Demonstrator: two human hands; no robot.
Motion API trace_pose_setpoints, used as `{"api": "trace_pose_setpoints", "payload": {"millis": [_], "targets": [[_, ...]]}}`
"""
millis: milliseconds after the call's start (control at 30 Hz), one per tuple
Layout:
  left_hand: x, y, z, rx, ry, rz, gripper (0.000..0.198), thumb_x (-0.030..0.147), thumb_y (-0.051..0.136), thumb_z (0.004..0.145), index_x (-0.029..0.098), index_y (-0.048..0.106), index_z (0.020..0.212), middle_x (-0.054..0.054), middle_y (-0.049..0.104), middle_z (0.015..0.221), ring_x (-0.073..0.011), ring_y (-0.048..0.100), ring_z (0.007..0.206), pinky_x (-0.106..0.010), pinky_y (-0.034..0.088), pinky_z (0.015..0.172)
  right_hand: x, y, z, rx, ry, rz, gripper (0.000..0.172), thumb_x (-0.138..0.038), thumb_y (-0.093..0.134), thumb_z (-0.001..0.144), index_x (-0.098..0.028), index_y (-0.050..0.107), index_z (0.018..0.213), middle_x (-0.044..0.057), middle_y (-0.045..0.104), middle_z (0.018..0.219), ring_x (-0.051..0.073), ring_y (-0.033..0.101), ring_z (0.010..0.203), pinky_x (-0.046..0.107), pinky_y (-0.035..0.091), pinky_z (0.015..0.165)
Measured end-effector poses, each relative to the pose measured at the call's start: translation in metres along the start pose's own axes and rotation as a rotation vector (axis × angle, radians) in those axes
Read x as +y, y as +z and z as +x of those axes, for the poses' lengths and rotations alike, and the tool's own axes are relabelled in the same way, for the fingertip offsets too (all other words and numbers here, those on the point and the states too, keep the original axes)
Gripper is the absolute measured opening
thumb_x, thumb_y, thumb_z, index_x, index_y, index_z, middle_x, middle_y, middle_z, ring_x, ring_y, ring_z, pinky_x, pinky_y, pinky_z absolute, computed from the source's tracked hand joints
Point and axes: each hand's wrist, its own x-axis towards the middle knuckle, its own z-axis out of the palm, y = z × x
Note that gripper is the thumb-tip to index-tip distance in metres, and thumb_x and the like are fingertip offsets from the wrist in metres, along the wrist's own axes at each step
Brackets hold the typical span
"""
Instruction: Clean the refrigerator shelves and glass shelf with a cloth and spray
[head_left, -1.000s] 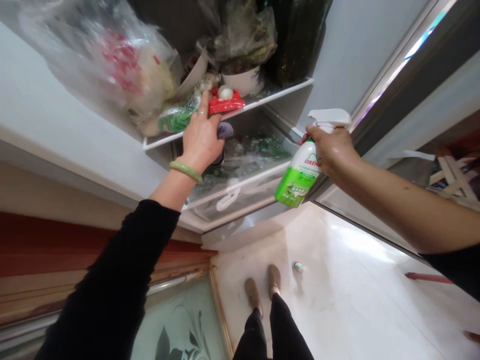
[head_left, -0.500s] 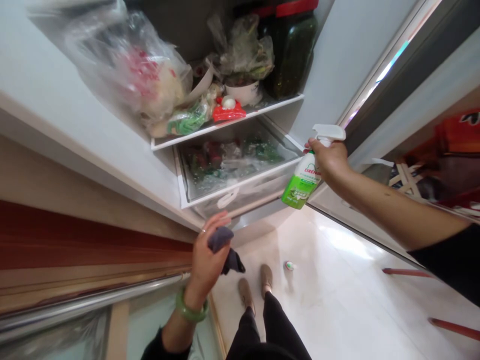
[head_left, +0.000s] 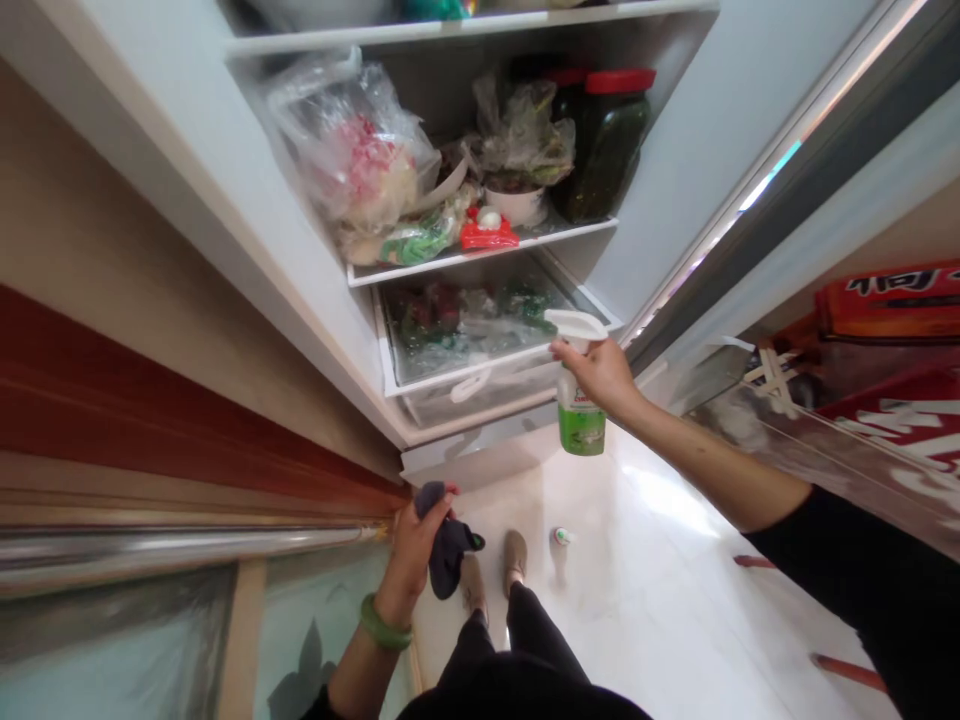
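I stand before an open fridge (head_left: 660, 190). My left hand (head_left: 411, 550), a green bangle on its wrist, hangs low by my legs, closed on a dark cloth (head_left: 448, 545). My right hand (head_left: 600, 375) is raised in front of the fridge's clear drawer (head_left: 480, 375), gripping the neck of a green-and-white spray bottle (head_left: 579, 400) with a white trigger head. The bottle hangs upright just right of the drawer's front.
The shelf (head_left: 480, 255) above the drawer holds plastic bags of food (head_left: 360, 170), a white bowl (head_left: 514, 205), a red packet (head_left: 487, 235) and a dark jar with a red lid (head_left: 607, 140). A small bottle (head_left: 561, 537) lies on the white floor. The open fridge door (head_left: 862, 300) stands at right.
My left hand left the shelf edge and dropped to hip height with the cloth. My right hand moved the spray bottle down and left, toward the drawer. The view tilted up.
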Motion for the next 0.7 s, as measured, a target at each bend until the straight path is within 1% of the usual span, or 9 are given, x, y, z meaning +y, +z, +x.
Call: {"api": "trace_pose_setpoints", "payload": {"millis": [67, 133, 200, 267, 333, 400, 500, 600, 700], "targets": [[0.002, 0.000, -0.004, -0.018, 0.000, 0.003, 0.061, 0.060, 0.092, 0.064, 0.013, 0.082, 0.102, -0.002, 0.067, 0.074, -0.0133, 0.060, 0.066, -0.021, 0.050, 0.058, -0.008, 0.003, -0.009, -0.015, 0.016, -0.065, 0.036, -0.058, 0.069, 0.083, -0.022, 0.072, 0.089, 0.012, 0.080, 0.089, 0.037, 0.074, 0.093, 0.051, 0.056, 0.090], [0.001, -0.001, -0.008, -0.047, -0.004, -0.001, 0.061, 0.061, 0.091, 0.065, 0.013, 0.082, 0.103, -0.001, 0.065, 0.072, -0.0124, 0.059, 0.063, -0.020, 0.049, 0.057, -0.014, 0.005, -0.016, -0.024, 0.002, -0.083, 0.037, -0.059, 0.066, 0.085, -0.023, 0.072, 0.090, 0.013, 0.080, 0.095, 0.037, 0.074, 0.096, 0.052, 0.056, 0.092], [-0.001, -0.002, -0.011, -0.067, 0.001, -0.016, 0.059, 0.060, 0.091, 0.067, 0.013, 0.081, 0.101, -0.001, 0.063, 0.073, -0.0120, 0.058, 0.064, -0.020, 0.049, 0.057, -0.016, 0.006, -0.022, -0.054, -0.027, -0.041, 0.040, -0.059, 0.064, 0.086, -0.022, 0.073, 0.096, 0.014, 0.081, 0.103, 0.037, 0.074, 0.100, 0.051, 0.055, 0.093], [-0.004, -0.004, -0.013, -0.069, 0.014, -0.032, 0.055, 0.058, 0.091, 0.067, 0.014, 0.082, 0.100, -0.002, 0.066, 0.076, -0.0125, 0.059, 0.067, -0.020, 0.050, 0.059, -0.018, 0.008, -0.027, -0.087, -0.048, 0.011, 0.043, -0.059, 0.063, 0.086, -0.021, 0.073, 0.103, 0.014, 0.080, 0.110, 0.035, 0.074, 0.103, 0.050, 0.055, 0.095], [-0.006, -0.007, -0.014, -0.064, 0.022, -0.037, 0.053, 0.056, 0.090, 0.068, 0.015, 0.082, 0.100, -0.004, 0.069, 0.081, -0.0127, 0.059, 0.069, -0.020, 0.051, 0.060, -0.019, 0.011, -0.032, -0.111, -0.040, 0.003, 0.044, -0.058, 0.063, 0.086, -0.021, 0.073, 0.109, 0.013, 0.081, 0.108, 0.035, 0.074, 0.101, 0.049, 0.056, 0.093], [-0.008, -0.009, -0.014, -0.055, 0.018, -0.038, 0.053, 0.056, 0.090, 0.068, 0.015, 0.082, 0.100, -0.005, 0.072, 0.085, -0.0124, 0.059, 0.069, -0.021, 0.051, 0.060, -0.023, 0.015, -0.037, -0.126, -0.027, -0.070, 0.044, -0.056, 0.065, 0.085, -0.022, 0.072, 0.112, 0.012, 0.081, 0.102, 0.036, 0.075, 0.097, 0.048, 0.057, 0.088], [-0.005, -0.010, -0.014, -0.035, 0.015, -0.041, 0.054, 0.055, 0.092, 0.065, 0.014, 0.082, 0.099, -0.006, 0.074, 0.089, -0.0122, 0.058, 0.068, -0.021, 0.051, 0.059, -0.031, 0.019, -0.042, -0.136, -0.040, -0.133, 0.043, -0.053, 0.067, 0.085, -0.023, 0.070, 0.116, 0.012, 0.080, 0.098, 0.038, 0.075, 0.097, 0.047, 0.057, 0.084], [0.002, -0.009, -0.014, -0.020, 0.023, -0.060, 0.056, 0.056, 0.093, 0.060, 0.014, 0.082, 0.096, -0.005, 0.073, 0.087, -0.0123, 0.058, 0.068, -0.021, 0.051, 0.059, -0.041, 0.025, -0.044, -0.159, -0.086, -0.047, 0.043, -0.053, 0.065, 0.088, -0.023, 0.068, 0.118, 0.011, 0.080, 0.104, 0.036, 0.075, 0.101, 0.046, 0.057, 0.089], [0.010, -0.006, -0.015, -0.025, 0.019, -0.072, 0.060, 0.057, 0.095, 0.057, 0.014, 0.082, 0.096, -0.004, 0.071, 0.082, -0.0123, 0.058, 0.066, -0.021, 0.050, 0.058, -0.050, 0.036, -0.042, -0.240, -0.147, 0.110, 0.041, -0.052, 0.065, 0.088, -0.024, 0.068, 0.119, 0.009, 0.080, 0.111, 0.032, 0.075, 0.105, 0.045, 0.056, 0.096]]}}
